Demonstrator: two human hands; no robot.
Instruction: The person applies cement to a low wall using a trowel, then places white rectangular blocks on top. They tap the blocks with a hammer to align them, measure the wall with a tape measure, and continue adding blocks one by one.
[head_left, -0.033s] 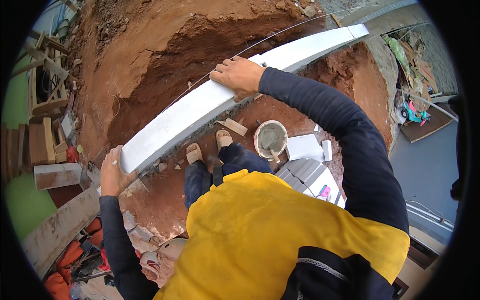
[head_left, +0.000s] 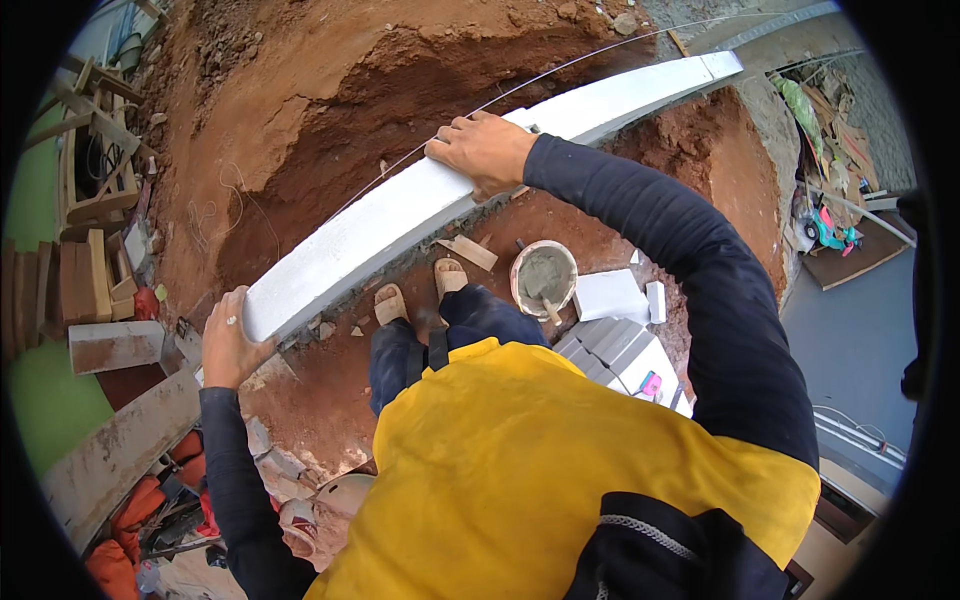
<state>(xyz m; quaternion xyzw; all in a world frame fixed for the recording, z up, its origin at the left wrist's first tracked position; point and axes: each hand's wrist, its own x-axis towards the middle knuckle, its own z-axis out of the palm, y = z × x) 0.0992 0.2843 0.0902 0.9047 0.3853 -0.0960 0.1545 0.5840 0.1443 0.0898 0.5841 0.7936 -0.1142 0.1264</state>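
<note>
My left hand (head_left: pixel 235 340) grips the near-left end of a long white course of blocks (head_left: pixel 360 235), fingers over its edge. My right hand (head_left: pixel 480 150) is wrapped over the top of the same course, farther along to the right. A thin line (head_left: pixel 546 75) runs along its far side. My sandalled feet (head_left: pixel 450 275) stand below it on red soil. Right of them are a bucket (head_left: pixel 519 290) of grey mortar with a tool in it, loose white blocks (head_left: pixel 610 293), and a block stack (head_left: pixel 615 350) with a small pink object (head_left: pixel 651 384) on it.
An excavated red earth bank (head_left: pixel 290 90) drops away beyond the blocks. Timber (head_left: pixel 95 280) and a long stained slab (head_left: pixel 110 460) lie at left, with orange material (head_left: pixel 115 565) below. Rubble, cardboard and a small turquoise object (head_left: pixel 828 235) lie at right beside a grey surface (head_left: pixel 840 350).
</note>
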